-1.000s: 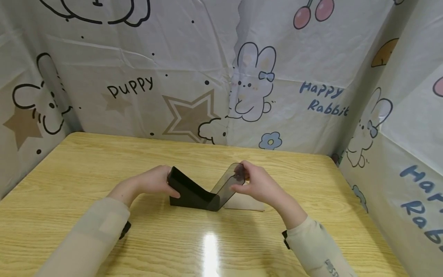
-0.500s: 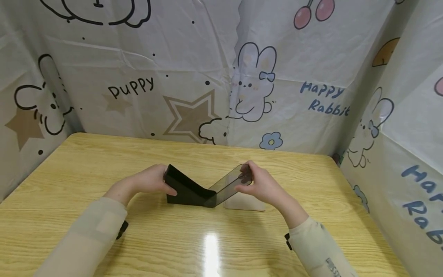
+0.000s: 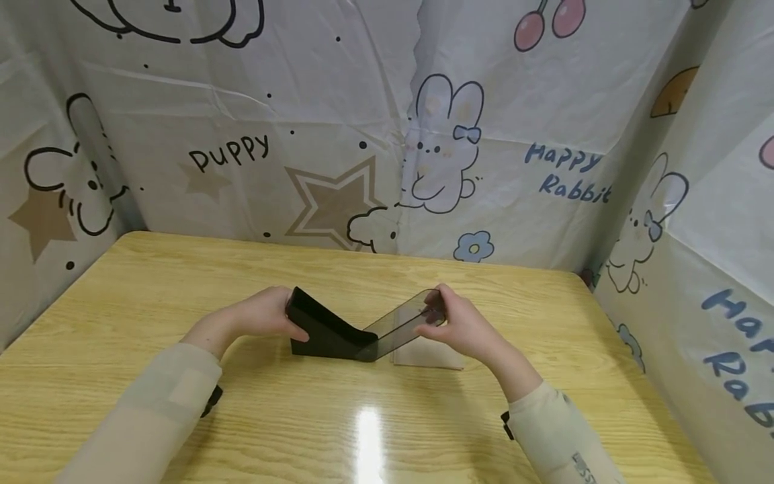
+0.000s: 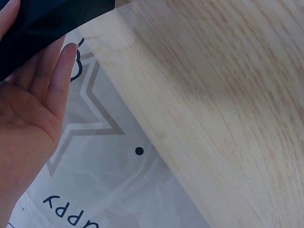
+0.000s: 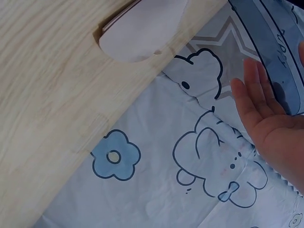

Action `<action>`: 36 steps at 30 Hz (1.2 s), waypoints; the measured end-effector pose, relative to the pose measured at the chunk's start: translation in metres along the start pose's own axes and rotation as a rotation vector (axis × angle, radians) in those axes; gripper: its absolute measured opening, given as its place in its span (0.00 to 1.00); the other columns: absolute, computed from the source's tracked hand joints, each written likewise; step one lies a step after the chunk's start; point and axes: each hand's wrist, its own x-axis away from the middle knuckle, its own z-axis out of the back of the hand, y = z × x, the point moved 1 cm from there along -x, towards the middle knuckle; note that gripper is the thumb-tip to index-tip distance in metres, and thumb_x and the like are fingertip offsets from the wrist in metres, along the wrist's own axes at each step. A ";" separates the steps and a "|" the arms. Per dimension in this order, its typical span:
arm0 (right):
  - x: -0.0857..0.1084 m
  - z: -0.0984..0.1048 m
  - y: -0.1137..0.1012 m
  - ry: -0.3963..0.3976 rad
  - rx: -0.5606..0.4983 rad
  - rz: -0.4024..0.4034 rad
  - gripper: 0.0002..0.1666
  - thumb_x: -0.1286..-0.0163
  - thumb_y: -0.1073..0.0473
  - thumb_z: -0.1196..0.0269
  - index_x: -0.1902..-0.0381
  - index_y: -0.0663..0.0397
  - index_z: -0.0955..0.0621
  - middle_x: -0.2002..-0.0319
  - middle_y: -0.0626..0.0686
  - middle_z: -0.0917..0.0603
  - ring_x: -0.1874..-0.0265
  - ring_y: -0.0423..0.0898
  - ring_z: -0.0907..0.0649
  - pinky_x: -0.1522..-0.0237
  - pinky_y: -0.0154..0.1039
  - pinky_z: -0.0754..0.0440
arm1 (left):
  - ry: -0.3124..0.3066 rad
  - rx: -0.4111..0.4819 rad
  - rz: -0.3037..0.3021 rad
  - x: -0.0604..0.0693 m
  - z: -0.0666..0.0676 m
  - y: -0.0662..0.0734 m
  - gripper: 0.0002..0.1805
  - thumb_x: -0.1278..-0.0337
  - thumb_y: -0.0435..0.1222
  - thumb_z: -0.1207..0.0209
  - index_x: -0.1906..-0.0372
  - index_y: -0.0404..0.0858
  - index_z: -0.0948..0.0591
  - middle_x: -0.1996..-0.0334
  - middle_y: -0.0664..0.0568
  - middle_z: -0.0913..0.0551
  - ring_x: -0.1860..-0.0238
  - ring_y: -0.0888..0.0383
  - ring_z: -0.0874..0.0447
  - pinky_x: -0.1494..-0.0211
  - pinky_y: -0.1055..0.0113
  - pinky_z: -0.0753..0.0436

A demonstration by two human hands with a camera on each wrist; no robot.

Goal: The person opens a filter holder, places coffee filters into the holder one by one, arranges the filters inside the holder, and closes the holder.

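Note:
My left hand (image 3: 270, 314) grips the tall left end of a black wedge-shaped box (image 3: 329, 336), thumb on the near side. A see-through smoky lid (image 3: 399, 323) joins the box at its low right end and slants up to the right. My right hand (image 3: 462, 323) pinches the raised end of this lid between thumb and fingers. Behind and below the lid lies a beige stack of what look like paper coffee filters (image 3: 426, 354), partly seen through it. The right wrist view shows the stack's rounded edge. Whether the box touches the table is hard to tell.
The wooden table (image 3: 181, 275) reaches back to a printed cloth (image 3: 242, 181) hung behind it. Another cloth side (image 3: 713, 269) stands close on the right. A bright light reflection lies on the front of the table.
My right hand has moved slightly right and the lid has swung lower, opening wider from the box. The box and my left hand have shifted a little left.

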 end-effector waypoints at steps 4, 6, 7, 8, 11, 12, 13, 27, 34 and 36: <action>0.000 0.001 0.003 0.005 0.020 -0.021 0.25 0.41 0.58 0.32 0.52 0.63 0.30 0.60 0.57 0.20 0.61 0.45 0.21 0.57 0.38 0.22 | 0.003 0.015 0.009 0.001 0.001 0.002 0.18 0.56 0.35 0.31 0.56 0.39 0.17 0.59 0.50 0.15 0.59 0.60 0.19 0.52 0.62 0.22; -0.001 0.001 0.004 0.012 0.029 -0.024 0.25 0.42 0.58 0.32 0.52 0.64 0.30 0.60 0.58 0.20 0.61 0.45 0.21 0.57 0.38 0.22 | 0.007 0.011 0.004 0.002 0.003 0.003 0.18 0.56 0.36 0.31 0.55 0.38 0.18 0.58 0.49 0.15 0.57 0.59 0.19 0.51 0.61 0.22; 0.000 0.001 0.005 0.015 0.030 -0.025 0.25 0.42 0.58 0.32 0.53 0.64 0.30 0.60 0.58 0.20 0.61 0.45 0.20 0.57 0.39 0.21 | 0.008 0.009 0.005 0.002 0.002 0.003 0.18 0.56 0.36 0.31 0.55 0.38 0.18 0.58 0.50 0.15 0.57 0.59 0.19 0.51 0.60 0.22; 0.000 0.001 0.006 0.018 0.031 -0.025 0.25 0.42 0.58 0.32 0.53 0.64 0.30 0.60 0.59 0.20 0.61 0.45 0.20 0.57 0.39 0.22 | 0.010 0.010 0.007 0.002 0.002 0.003 0.18 0.56 0.35 0.31 0.55 0.39 0.18 0.58 0.50 0.15 0.57 0.58 0.19 0.51 0.60 0.22; 0.000 0.001 0.007 0.023 0.030 -0.031 0.24 0.42 0.58 0.32 0.54 0.62 0.30 0.60 0.59 0.20 0.61 0.45 0.20 0.57 0.39 0.22 | 0.016 0.005 0.003 0.003 0.003 0.004 0.18 0.56 0.35 0.31 0.55 0.38 0.18 0.57 0.49 0.15 0.56 0.58 0.19 0.50 0.59 0.22; 0.000 0.000 0.008 0.022 0.030 -0.033 0.24 0.42 0.58 0.32 0.54 0.62 0.30 0.60 0.59 0.20 0.62 0.45 0.20 0.57 0.39 0.22 | 0.018 0.005 0.004 0.003 0.003 0.004 0.18 0.56 0.35 0.31 0.55 0.38 0.18 0.57 0.49 0.15 0.57 0.58 0.19 0.50 0.59 0.22; 0.000 0.000 0.008 0.018 0.029 -0.035 0.24 0.41 0.57 0.32 0.53 0.62 0.30 0.60 0.59 0.20 0.62 0.44 0.21 0.57 0.39 0.22 | 0.016 0.011 0.006 0.004 0.003 0.003 0.18 0.56 0.35 0.31 0.55 0.38 0.18 0.57 0.49 0.15 0.57 0.58 0.19 0.50 0.59 0.22; -0.015 -0.003 0.035 -0.021 0.352 -0.247 0.14 0.43 0.56 0.32 0.63 0.55 0.22 0.63 0.55 0.17 0.62 0.49 0.20 0.58 0.45 0.23 | 0.015 0.003 0.004 0.004 0.005 0.004 0.17 0.56 0.34 0.31 0.56 0.39 0.17 0.58 0.50 0.15 0.57 0.58 0.19 0.50 0.60 0.21; -0.027 -0.012 0.055 -0.004 0.429 -0.406 0.22 0.46 0.51 0.30 0.59 0.61 0.20 0.55 0.59 0.17 0.60 0.50 0.19 0.59 0.48 0.22 | 0.004 0.004 -0.007 0.002 0.003 0.002 0.18 0.55 0.34 0.31 0.55 0.39 0.18 0.57 0.49 0.15 0.56 0.57 0.19 0.50 0.59 0.21; -0.030 -0.012 0.058 0.002 0.452 -0.415 0.20 0.45 0.51 0.30 0.63 0.61 0.21 0.61 0.57 0.16 0.67 0.48 0.21 0.65 0.44 0.23 | 0.007 -0.002 0.000 0.002 0.003 0.002 0.18 0.55 0.34 0.32 0.55 0.39 0.18 0.57 0.49 0.15 0.56 0.57 0.19 0.49 0.58 0.22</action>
